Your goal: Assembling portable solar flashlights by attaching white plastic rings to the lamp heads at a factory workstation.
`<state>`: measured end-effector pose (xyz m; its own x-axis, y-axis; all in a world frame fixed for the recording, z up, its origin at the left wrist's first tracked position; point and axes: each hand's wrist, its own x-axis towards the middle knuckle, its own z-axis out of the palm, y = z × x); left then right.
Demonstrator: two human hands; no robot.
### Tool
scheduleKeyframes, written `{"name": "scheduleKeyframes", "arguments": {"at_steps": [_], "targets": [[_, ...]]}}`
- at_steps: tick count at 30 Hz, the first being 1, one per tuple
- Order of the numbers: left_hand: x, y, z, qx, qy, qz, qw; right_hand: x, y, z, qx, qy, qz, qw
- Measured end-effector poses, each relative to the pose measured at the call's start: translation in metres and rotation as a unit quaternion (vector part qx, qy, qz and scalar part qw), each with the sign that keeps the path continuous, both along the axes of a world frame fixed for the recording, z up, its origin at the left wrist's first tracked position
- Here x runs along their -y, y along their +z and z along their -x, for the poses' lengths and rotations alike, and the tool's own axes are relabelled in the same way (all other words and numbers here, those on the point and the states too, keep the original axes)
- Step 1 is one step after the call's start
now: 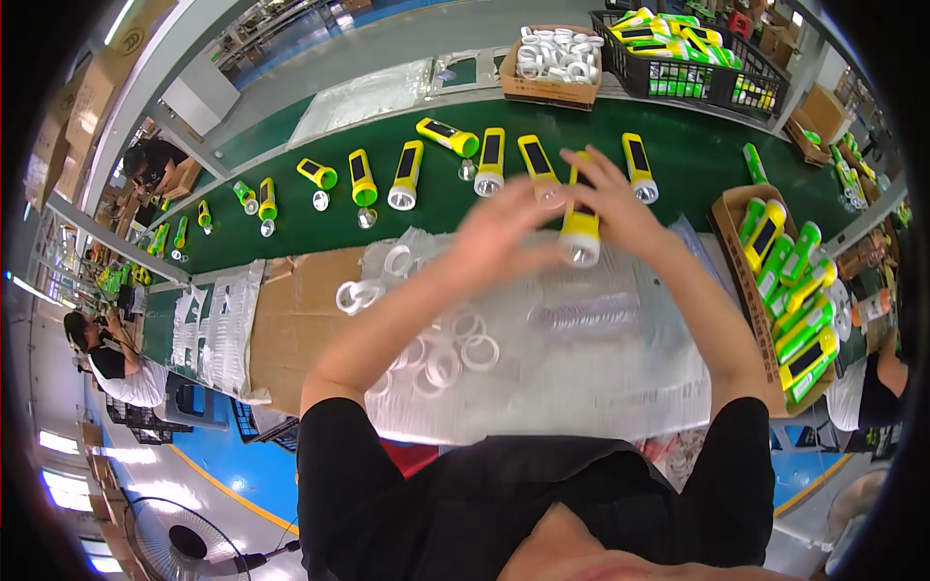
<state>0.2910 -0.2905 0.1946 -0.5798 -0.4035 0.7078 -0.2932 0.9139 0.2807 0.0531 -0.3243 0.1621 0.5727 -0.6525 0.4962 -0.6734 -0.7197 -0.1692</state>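
My right hand (620,205) is closed around a yellow flashlight (581,229), whose white-rimmed lens end points toward me. My left hand (504,232) is beside it on the left, smeared by motion, so its fingers cannot be made out clearly. Just beyond the hands lies another yellow flashlight (535,153) with a dark panel, its lens end partly behind my fingers. Below the hands, a row of clear round lenses (591,316) rests on the plastic-covered work surface (581,387). Loose white rings (443,366) lie to the left, partly behind my left forearm.
Several flashlights (405,176) line the green belt (310,228). A carton of white rings (552,89) and a black crate of flashlights (668,82) stand at the back. At right is a carton of flashlights (741,290). A person (121,363) sits at far left.
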Motion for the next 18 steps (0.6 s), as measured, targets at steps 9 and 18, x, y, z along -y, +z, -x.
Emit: {"name": "scheduleKeyframes", "arguments": {"at_steps": [9, 18], "targets": [[0.245, -0.073, -0.055, 0.129, 0.534, -0.364, 0.752, 0.156, -0.048, 0.059, -0.153, -0.027, -0.023, 0.988], [0.242, -0.069, -0.068, -0.138, 0.444, -0.364, 0.807, 0.087, -0.006, 0.050, 0.002, -0.095, -0.005, 0.995]]}}
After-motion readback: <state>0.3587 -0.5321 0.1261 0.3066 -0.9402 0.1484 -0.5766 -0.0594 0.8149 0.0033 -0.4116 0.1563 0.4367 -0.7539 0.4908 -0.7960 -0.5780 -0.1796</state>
